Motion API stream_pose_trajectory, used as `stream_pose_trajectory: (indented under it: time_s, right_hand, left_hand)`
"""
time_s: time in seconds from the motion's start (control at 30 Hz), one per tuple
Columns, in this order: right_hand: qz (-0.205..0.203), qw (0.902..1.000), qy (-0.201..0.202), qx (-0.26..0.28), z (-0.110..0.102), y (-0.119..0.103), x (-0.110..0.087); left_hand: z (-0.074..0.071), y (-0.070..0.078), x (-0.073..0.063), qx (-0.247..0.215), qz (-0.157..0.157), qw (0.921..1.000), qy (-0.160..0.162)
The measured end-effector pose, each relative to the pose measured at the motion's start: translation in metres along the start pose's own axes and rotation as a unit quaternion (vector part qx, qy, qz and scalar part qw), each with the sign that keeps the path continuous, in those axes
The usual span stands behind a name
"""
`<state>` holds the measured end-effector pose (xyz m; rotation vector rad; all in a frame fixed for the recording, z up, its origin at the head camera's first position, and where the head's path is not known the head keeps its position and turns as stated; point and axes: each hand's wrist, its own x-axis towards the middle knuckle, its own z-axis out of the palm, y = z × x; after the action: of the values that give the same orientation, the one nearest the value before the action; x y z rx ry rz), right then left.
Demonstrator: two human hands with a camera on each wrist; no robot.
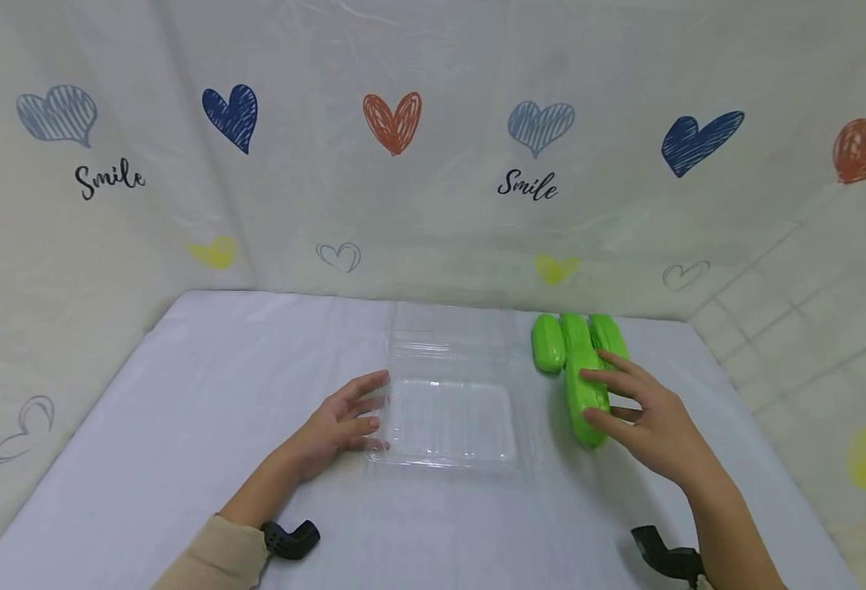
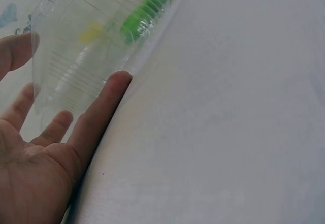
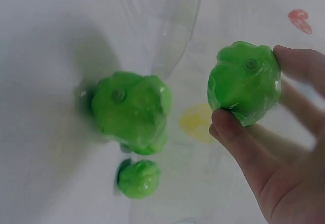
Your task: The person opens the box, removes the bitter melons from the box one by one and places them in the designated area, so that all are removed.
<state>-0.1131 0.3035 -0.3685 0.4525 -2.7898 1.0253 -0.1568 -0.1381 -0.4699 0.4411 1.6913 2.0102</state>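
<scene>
An open clear plastic clamshell box [image 1: 451, 422] lies in the middle of the table, its lid [image 1: 451, 332] folded back. My left hand [image 1: 340, 426] touches the box's left side with spread fingers; the left wrist view shows its fingertips against the clear wall [image 2: 76, 76]. With thumb and fingers my right hand [image 1: 650, 426] pinches a long, shiny green toy cucumber [image 1: 578, 397], one end of it [image 3: 244, 84] facing the right wrist camera. Beside and behind it are other green cucumbers, one at its left [image 1: 548, 344] and one at its right [image 1: 609, 334].
A white cloth covers the table [image 1: 256, 369]. Behind it hangs a pale curtain [image 1: 440, 205] printed with hearts. Dark camera mounts are on the left wrist [image 1: 291, 541] and the right wrist [image 1: 664, 557]. The box's edge [image 3: 190, 36] shows near the cucumbers.
</scene>
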Motion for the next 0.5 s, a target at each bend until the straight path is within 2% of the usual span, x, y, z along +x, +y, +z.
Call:
stream_pose_trajectory:
  time_s: [0.5]
  right_hand:
    - [0.026,0.9996,0.007,-0.005,-0.014,0.017,-0.008]
  left_hand:
    - [-0.002,-0.002,0.001,-0.007,0.0,1.0,-0.005]
